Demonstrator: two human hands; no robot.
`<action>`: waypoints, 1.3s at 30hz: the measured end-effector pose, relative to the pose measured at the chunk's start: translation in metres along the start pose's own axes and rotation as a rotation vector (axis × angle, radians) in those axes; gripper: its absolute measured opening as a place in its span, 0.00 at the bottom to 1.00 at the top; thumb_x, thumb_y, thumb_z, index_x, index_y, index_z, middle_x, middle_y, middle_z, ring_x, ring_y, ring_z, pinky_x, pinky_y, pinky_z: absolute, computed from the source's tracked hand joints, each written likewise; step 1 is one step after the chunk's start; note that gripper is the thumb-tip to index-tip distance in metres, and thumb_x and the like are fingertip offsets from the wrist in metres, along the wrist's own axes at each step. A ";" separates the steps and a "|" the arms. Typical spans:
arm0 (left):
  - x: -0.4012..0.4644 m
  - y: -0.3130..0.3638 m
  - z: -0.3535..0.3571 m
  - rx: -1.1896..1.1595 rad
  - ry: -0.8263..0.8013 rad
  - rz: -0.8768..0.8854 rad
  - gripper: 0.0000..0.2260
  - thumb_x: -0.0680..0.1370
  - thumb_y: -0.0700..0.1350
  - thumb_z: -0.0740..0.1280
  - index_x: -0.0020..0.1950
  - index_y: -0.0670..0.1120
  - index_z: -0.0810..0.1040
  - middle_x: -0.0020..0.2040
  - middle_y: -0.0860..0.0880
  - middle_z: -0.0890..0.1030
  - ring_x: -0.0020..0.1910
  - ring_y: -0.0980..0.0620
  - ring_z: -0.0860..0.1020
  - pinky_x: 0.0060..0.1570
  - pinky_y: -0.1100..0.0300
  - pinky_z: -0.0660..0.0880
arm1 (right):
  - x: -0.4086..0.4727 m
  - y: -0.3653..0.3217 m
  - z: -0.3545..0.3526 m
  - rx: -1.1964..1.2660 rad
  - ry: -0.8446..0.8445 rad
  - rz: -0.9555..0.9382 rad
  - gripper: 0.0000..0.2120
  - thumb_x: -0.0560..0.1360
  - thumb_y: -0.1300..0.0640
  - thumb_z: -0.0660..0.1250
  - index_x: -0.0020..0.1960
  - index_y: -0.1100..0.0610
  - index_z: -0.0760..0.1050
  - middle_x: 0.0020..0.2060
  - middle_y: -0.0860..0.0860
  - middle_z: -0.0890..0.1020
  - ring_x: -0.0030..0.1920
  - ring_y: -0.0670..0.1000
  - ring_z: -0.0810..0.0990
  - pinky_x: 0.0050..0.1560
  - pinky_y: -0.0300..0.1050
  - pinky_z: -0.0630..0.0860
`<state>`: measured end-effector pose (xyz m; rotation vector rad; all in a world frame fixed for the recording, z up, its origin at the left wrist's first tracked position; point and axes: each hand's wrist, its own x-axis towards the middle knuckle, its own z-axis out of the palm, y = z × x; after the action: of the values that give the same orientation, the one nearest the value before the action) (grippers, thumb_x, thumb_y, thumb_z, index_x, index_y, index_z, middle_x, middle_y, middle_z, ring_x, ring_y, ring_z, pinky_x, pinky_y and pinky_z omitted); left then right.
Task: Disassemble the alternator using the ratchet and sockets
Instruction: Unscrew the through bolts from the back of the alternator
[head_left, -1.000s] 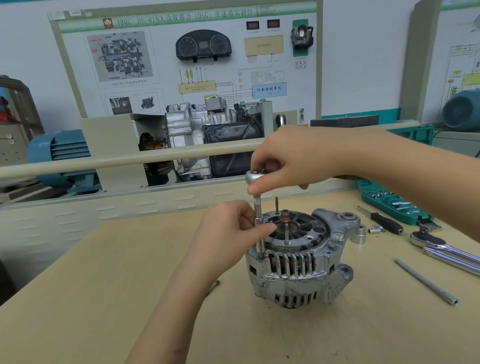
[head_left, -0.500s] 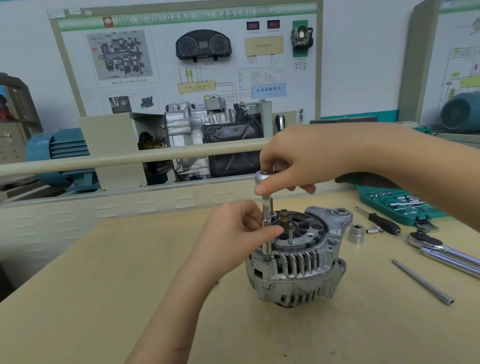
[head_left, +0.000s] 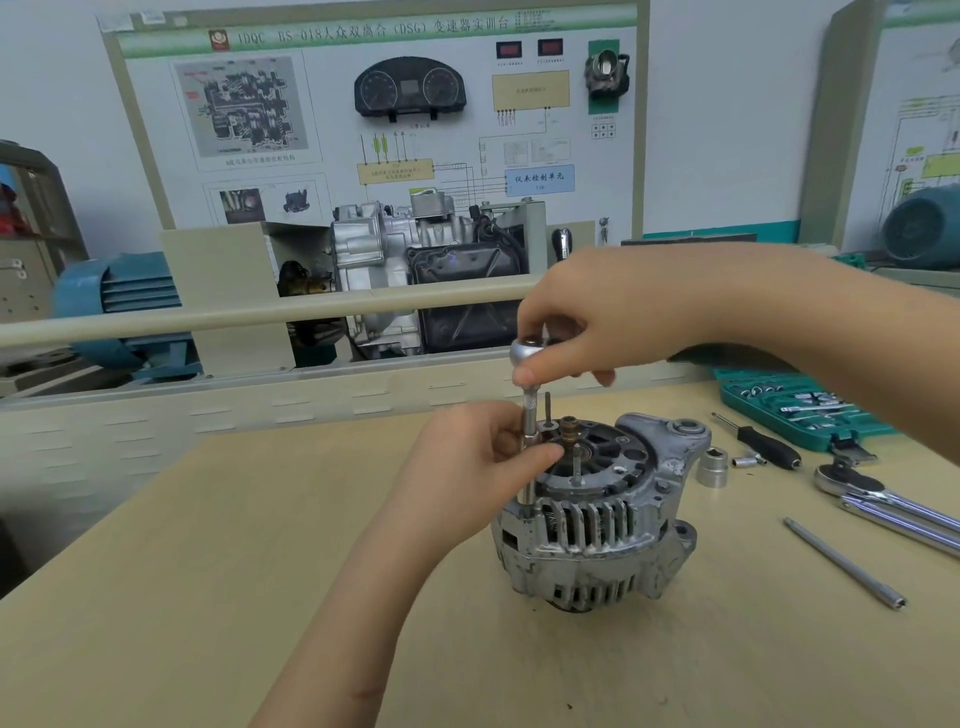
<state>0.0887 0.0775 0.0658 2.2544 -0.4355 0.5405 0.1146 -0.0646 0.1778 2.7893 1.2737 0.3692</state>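
One alternator (head_left: 597, 525) stands on the table (head_left: 208, 597). Right hand (head_left: 587, 317) grips one ratchet (head_left: 527, 353); left hand (head_left: 467, 467) pinches its extension (head_left: 529, 415). One loose socket (head_left: 712, 467) sits nearby

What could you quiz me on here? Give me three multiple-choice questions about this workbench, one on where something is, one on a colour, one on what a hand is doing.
1. Where does the loose socket stand?
A. On the table just right of the alternator
B. Inside the tool case
C. On top of the alternator

2. What colour is the open tool case?
A. Red
B. Teal green
C. Yellow

3. What is the right hand doing?
A. Lying flat on the table
B. Gripping the ratchet head above the alternator
C. Holding the screwdriver

Answers:
1 A: the socket sits on the table beside the alternator housing.
2 B: the case at the far right is teal green.
3 B: its fingers curl round the ratchet head, while the left hand pinches the extension below it.
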 end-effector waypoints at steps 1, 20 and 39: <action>0.001 0.001 0.001 0.034 0.024 0.011 0.09 0.72 0.49 0.71 0.42 0.44 0.80 0.34 0.45 0.82 0.35 0.50 0.79 0.38 0.55 0.75 | 0.000 0.000 0.000 0.018 -0.013 0.029 0.21 0.72 0.39 0.60 0.46 0.56 0.78 0.23 0.46 0.79 0.27 0.40 0.76 0.30 0.31 0.68; 0.002 -0.001 -0.005 -0.116 -0.002 -0.029 0.09 0.69 0.47 0.74 0.34 0.50 0.74 0.27 0.54 0.77 0.29 0.57 0.77 0.32 0.64 0.74 | 0.003 -0.002 0.000 0.011 0.008 -0.071 0.14 0.74 0.43 0.62 0.41 0.53 0.75 0.27 0.46 0.76 0.26 0.40 0.74 0.32 0.28 0.67; 0.001 -0.001 -0.010 -0.132 -0.031 -0.026 0.05 0.69 0.46 0.72 0.43 0.46 0.80 0.39 0.43 0.83 0.40 0.48 0.82 0.44 0.52 0.79 | -0.003 -0.004 0.000 -0.028 0.002 -0.097 0.16 0.76 0.47 0.62 0.38 0.58 0.70 0.27 0.48 0.69 0.29 0.48 0.66 0.32 0.41 0.63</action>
<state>0.0882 0.0853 0.0718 2.1414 -0.4446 0.4506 0.1094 -0.0645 0.1764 2.6927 1.3865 0.3804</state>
